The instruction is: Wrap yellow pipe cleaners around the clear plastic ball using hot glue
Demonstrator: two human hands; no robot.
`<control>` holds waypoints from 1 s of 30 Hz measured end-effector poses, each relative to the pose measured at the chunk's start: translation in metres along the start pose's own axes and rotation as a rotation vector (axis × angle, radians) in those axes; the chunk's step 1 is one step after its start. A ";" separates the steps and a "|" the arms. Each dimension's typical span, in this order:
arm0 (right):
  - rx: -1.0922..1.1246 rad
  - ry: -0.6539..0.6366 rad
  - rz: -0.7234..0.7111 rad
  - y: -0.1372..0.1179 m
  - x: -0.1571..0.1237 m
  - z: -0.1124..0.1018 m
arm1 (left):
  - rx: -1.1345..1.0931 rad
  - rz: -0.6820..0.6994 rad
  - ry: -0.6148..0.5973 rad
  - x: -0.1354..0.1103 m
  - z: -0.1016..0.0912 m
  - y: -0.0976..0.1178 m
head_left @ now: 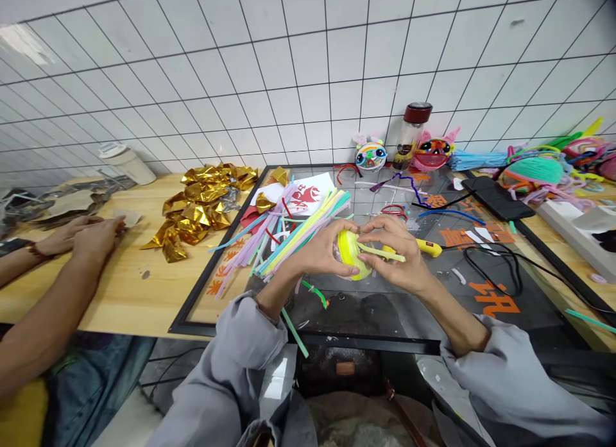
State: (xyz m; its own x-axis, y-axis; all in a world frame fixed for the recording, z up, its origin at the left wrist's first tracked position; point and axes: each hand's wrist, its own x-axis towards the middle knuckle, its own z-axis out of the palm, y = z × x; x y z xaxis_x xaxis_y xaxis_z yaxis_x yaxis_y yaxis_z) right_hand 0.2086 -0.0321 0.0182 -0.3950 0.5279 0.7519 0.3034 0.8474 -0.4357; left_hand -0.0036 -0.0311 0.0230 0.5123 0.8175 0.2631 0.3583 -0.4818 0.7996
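My left hand [323,251] curls round a small ball wrapped in yellow pipe cleaner [350,253], held above the dark framed mat [385,306]. My right hand [394,251] pinches the loose end of the yellow pipe cleaner [385,253] against the ball, fingers closed. Both hands meet at the ball. A spread of pastel pipe cleaners [293,232] lies on the mat just left of my left hand. A yellow-handled glue gun [428,247] lies right behind my right hand.
Another person's hands [84,235] rest on the wooden table at the left, beside crumpled gold foil [197,210]. Along the tiled wall stand two small masks [370,155], a red-lidded jar [411,136] and a heap of pipe cleaners [534,171]. A black cable [500,261] loops at right.
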 end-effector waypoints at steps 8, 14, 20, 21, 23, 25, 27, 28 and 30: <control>0.056 0.039 0.040 0.002 -0.001 0.001 | 0.021 0.089 -0.009 0.002 -0.001 -0.007; 0.126 0.077 0.094 0.005 -0.002 0.005 | 0.039 0.122 -0.019 0.002 -0.001 -0.006; 0.127 0.083 0.144 0.004 -0.002 0.010 | 0.033 0.061 0.012 0.001 0.001 -0.007; 0.125 0.071 0.133 0.004 -0.001 0.008 | 0.031 0.050 0.022 0.001 0.001 -0.007; 0.108 0.046 0.118 0.008 0.002 -0.001 | 0.019 0.024 0.040 0.002 0.001 -0.008; 0.049 0.045 0.174 0.017 0.004 -0.015 | -0.013 -0.015 0.057 0.002 0.001 -0.009; -0.079 0.042 0.341 0.030 0.004 -0.031 | -0.064 -0.067 0.072 0.003 0.001 -0.012; -0.167 0.011 0.419 0.036 0.003 -0.039 | -0.092 -0.095 0.081 0.004 0.001 -0.014; -0.396 -0.133 0.545 0.046 0.000 -0.052 | -0.150 -0.143 0.103 0.005 0.000 -0.018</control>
State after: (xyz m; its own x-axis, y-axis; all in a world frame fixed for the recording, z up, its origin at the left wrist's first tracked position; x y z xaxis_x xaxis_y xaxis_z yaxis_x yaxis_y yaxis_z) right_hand 0.2674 0.0038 0.0237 -0.1917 0.8968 0.3987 0.7732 0.3882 -0.5014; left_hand -0.0074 -0.0185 0.0101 0.3792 0.9058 0.1891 0.2973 -0.3128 0.9021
